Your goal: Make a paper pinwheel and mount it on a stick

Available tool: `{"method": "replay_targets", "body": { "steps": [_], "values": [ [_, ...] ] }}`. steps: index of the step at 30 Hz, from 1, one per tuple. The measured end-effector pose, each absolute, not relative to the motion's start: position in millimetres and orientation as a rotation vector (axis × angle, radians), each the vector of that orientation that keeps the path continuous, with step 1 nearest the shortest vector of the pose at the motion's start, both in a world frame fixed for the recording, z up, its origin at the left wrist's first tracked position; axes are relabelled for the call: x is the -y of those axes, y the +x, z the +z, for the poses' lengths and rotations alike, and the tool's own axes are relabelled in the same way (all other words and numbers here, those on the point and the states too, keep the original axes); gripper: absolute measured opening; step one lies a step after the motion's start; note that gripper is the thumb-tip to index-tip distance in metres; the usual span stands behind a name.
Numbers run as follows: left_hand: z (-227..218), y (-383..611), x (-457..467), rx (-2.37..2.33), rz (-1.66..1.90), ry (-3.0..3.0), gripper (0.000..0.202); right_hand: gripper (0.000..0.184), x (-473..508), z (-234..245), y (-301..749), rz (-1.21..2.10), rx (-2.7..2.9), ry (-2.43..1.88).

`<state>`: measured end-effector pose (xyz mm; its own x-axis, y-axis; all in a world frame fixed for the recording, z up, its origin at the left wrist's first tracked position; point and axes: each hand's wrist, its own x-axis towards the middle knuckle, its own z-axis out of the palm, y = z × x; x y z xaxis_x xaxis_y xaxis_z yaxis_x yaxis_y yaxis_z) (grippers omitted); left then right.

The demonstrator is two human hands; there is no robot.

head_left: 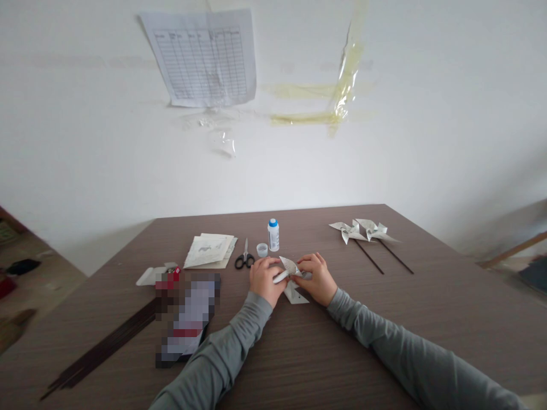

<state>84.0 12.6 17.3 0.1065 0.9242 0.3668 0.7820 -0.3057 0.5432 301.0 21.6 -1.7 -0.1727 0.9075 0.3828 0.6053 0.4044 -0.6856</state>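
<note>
A white printed paper pinwheel [296, 294] lies between my two hands near the middle of the table, its blades partly curled up. My left hand [265, 279] has its fingers closed on the left side of the pinwheel. From the other side my right hand [318, 278] pinches it near the centre, and the fingertips hide part of the folds. Just beyond my hands stand a white glue bottle [273, 236] with a blue cap and a small clear cup [262, 249]. Scissors [245, 257] with black handles lie beside my left hand.
Two finished pinwheels [348, 232] on dark sticks lie at the back right. Paper sheets [211, 250] are stacked left of the scissors. A small red and white box [159, 275], a bundle of dark sticks [106, 344] and a blurred phone [188, 319] occupy the left side. Behind rises a wall [299, 171].
</note>
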Motion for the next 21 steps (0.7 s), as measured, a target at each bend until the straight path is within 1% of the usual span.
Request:
{"method": "replay_targets", "body": {
  "steps": [6, 13, 16, 21],
  "values": [
    [14.7, 80.2, -14.8, -1.691, 0.980, 2.188, 0.018, 0.014, -22.9, -3.6, 299.8, 0.466, 1.869, -1.282],
    [5.7, 70.7, -19.0, -1.680, 0.948, 2.186, 0.012, 0.012, -25.3, -3.5, 303.8, 0.544, 1.867, -1.302],
    [1.7, 65.8, -20.2, -1.658, 0.923, 2.195, 0.011, 0.015, -25.6, -3.5, 305.9, 0.559, 1.863, -1.316],
    [-1.1, 64.5, -19.8, -1.643, 0.964, 2.213, 0.012, 0.013, -24.5, -1.8, 306.6, 0.581, 1.887, -1.300]
  ]
}}
